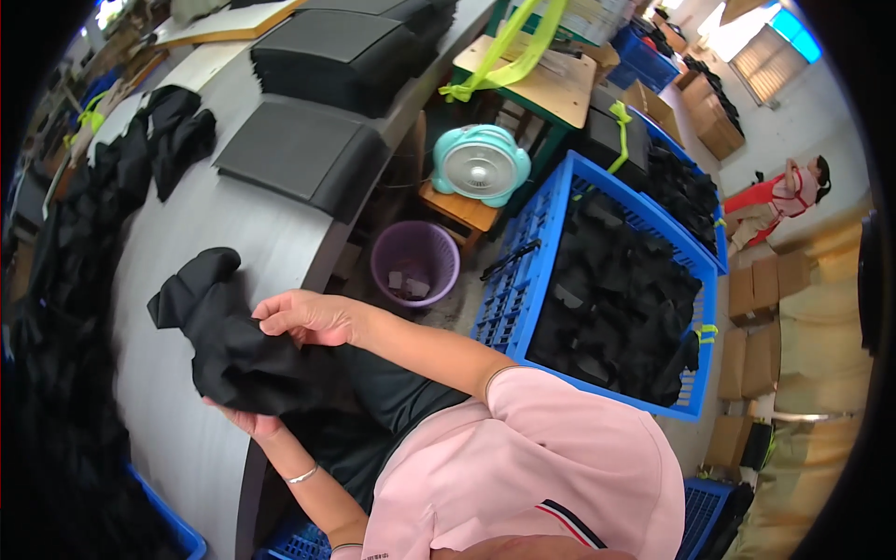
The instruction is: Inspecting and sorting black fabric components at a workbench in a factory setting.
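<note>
A soft, limp piece of black woven fabric point(229, 345) sits bunched between the person's two hands at the lower left of the frame, over the near edge of the smooth grey curved desk point(187, 233). The cloth is matte and creased, with one rounded lobe flopping up and left onto the desk surface.

The upper hand in the picture, which I take to be the right hand point(308, 317), lies palm-down on top of the cloth, fingers curled and pinching a fold; its bare forearm runs down-right to a pale pink short sleeve point(532, 467). The lower one, the left hand point(247, 422), is cupped under the bundle, mostly hidden by it, so only the heel and some fingers show; it appears closed on the cloth from below. A thin silver bangle point(303, 475) circles that wrist.

Higher on the desk, at upper centre, lie two dark grey rectangular foam-like pads point(303, 154) with a fine grainy surface. More black fabric pieces point(173, 135) trail along the desk's far left side. To the right stands a blue plastic lattice crate point(523, 280) heaped with black cloth, and beside it a round lilac waste basket point(415, 261) and a small mint-green round fan point(481, 163).
</note>
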Demonstrator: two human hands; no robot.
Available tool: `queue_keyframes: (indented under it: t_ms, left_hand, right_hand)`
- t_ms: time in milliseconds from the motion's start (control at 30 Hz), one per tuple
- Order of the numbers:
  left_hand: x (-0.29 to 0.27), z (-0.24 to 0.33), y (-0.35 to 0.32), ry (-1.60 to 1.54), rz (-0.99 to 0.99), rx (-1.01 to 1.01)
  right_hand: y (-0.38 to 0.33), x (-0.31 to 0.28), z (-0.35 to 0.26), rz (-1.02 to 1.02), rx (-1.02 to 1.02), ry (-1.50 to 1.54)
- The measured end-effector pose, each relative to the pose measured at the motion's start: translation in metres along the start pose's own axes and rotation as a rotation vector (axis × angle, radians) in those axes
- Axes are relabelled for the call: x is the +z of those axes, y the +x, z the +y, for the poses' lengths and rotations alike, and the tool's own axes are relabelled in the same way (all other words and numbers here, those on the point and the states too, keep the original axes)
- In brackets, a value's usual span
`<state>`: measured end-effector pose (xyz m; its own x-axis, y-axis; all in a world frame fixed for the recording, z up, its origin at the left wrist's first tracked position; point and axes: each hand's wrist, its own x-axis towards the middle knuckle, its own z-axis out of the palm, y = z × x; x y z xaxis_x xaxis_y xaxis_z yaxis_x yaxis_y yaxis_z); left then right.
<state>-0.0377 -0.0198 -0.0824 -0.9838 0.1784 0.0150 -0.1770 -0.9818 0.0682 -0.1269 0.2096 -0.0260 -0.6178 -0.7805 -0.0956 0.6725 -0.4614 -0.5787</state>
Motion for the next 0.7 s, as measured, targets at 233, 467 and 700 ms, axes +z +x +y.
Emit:
queue_keyframes:
  t_ms: [233, 467, 700]
  left_hand:
    - [0.043, -0.032, 0.012, 1.422, 0.454, 0.845]
    - [0.069, -0.055, -0.002, 1.344, 0.549, 0.765]
    - [0.069, -0.043, -0.013, 1.573, 0.593, 0.798]
  right_hand:
    - [0.004, 0.009, 0.011, 0.725, -0.742, -1.592]
    - [0.006, 0.01, 0.006, 0.423, -0.289, -0.591]
    - [0.015, 0.029, 0.016, 0.279, -0.28, -0.874]
